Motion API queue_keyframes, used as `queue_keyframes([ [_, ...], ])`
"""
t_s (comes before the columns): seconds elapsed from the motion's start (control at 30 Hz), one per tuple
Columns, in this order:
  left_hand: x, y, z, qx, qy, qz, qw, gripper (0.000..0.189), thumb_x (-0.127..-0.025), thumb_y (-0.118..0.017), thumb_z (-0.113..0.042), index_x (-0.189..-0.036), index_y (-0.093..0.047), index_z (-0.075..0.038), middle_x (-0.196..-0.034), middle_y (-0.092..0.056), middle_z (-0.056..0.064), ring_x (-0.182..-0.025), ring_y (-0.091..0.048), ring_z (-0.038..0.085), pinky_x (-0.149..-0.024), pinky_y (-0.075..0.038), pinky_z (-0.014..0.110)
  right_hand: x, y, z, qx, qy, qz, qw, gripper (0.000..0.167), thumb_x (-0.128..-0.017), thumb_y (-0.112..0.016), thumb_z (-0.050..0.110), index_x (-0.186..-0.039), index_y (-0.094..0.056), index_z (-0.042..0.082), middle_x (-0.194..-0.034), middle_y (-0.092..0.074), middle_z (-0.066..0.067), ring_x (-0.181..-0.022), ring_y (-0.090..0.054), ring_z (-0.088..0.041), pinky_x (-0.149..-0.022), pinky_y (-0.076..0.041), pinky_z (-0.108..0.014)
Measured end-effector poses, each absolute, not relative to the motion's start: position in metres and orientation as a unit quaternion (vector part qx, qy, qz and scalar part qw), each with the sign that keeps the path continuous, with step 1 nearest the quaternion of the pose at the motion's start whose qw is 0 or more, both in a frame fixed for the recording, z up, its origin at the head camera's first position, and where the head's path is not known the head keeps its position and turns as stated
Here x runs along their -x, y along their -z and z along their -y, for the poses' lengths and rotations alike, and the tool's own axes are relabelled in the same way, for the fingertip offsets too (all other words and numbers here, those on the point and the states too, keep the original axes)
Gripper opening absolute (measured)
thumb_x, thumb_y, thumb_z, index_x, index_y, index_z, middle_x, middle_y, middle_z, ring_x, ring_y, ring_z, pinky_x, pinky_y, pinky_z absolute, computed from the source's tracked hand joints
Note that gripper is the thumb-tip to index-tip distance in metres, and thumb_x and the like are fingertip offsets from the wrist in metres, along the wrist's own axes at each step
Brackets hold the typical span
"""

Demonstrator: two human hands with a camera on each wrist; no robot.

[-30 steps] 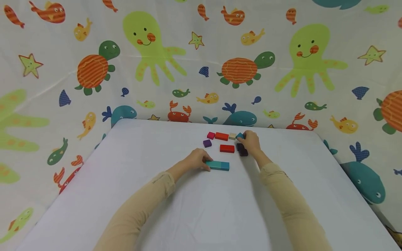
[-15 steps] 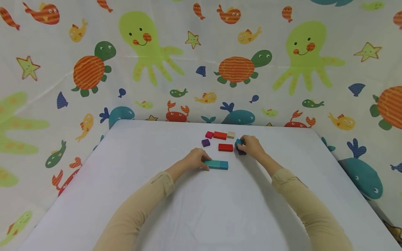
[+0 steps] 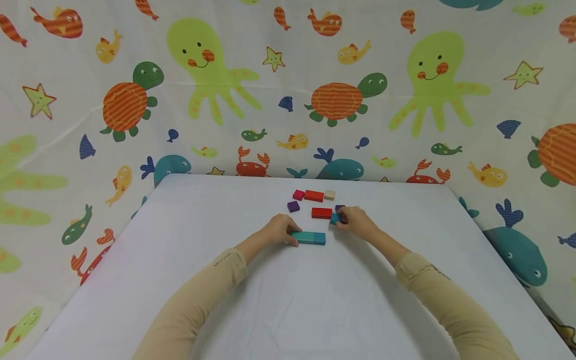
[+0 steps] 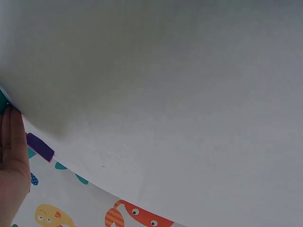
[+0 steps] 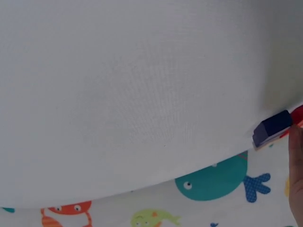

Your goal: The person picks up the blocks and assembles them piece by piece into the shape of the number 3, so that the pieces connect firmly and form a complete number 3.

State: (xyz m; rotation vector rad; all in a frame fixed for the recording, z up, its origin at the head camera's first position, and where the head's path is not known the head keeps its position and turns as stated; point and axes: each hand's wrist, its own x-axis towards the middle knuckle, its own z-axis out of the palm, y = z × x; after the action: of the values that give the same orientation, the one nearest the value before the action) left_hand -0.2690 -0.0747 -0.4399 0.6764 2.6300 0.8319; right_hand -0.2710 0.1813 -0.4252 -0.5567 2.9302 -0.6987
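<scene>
In the head view my left hand [image 3: 278,230] pinches the left end of a short row on the table, a teal block [image 3: 302,237] with a blue block [image 3: 319,239] at its right end. My right hand [image 3: 355,221] holds a small blue block [image 3: 335,219] between thumb and fingers, just above and right of that row. Behind its fingertips a dark purple block [image 3: 339,207] shows in part. A red block [image 3: 321,213] lies directly left of the held block. The left wrist view catches my fingers at a green edge; the right wrist view shows a dark block [image 5: 274,125] near my fingers.
Farther back on the white table [image 3: 279,300] lie a pink block [image 3: 298,195], another red block [image 3: 314,195], a beige block [image 3: 330,195] and a purple block [image 3: 293,206]. A cloth curtain [image 3: 270,90] with sea animals hangs behind the table.
My right hand has brought the small blue block from beside the beige one, past the dark blocks, toward the row. The left hand keeps its grip on the row's left end.
</scene>
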Motion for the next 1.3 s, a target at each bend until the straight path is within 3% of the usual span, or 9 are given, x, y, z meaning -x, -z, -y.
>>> queue_keyframes([
  [0.23,0.27,0.442,0.074,-0.246,-0.294,-0.911,0.149,0.04,-0.073,-0.081,-0.019,-0.11,-0.071,-0.007,-0.099,-0.072,0.006,-0.078,-0.056,0.012,-0.07,-0.048,0.02,0.265,0.426,-0.177,0.201,0.215,-0.955,0.047,0.038,-0.083,-0.071,0.008,-0.116,-0.06,-0.007,-0.108,-0.067,-0.019,-0.092,-0.063,-0.025,-0.086,-0.054,-0.036],
  [0.63,0.269,0.437,0.075,-0.236,-0.289,-0.915,0.15,0.04,-0.073,-0.081,-0.019,-0.11,-0.071,-0.008,-0.099,-0.071,0.005,-0.08,-0.056,0.012,-0.071,-0.048,0.02,0.265,0.429,-0.174,0.245,0.23,-0.937,0.091,0.035,-0.082,-0.071,0.004,-0.115,-0.062,-0.006,-0.105,-0.068,-0.017,-0.09,-0.064,-0.023,-0.079,-0.056,-0.031],
  [1.3,0.267,0.439,0.075,-0.227,-0.292,-0.917,0.149,0.038,-0.073,-0.081,-0.018,-0.109,-0.072,-0.008,-0.098,-0.072,0.005,-0.08,-0.057,0.011,-0.073,-0.049,0.021,0.274,0.433,-0.175,0.272,0.212,-0.931,0.116,0.035,-0.082,-0.071,0.008,-0.114,-0.063,-0.004,-0.102,-0.069,-0.014,-0.089,-0.063,-0.02,-0.081,-0.055,-0.033],
])
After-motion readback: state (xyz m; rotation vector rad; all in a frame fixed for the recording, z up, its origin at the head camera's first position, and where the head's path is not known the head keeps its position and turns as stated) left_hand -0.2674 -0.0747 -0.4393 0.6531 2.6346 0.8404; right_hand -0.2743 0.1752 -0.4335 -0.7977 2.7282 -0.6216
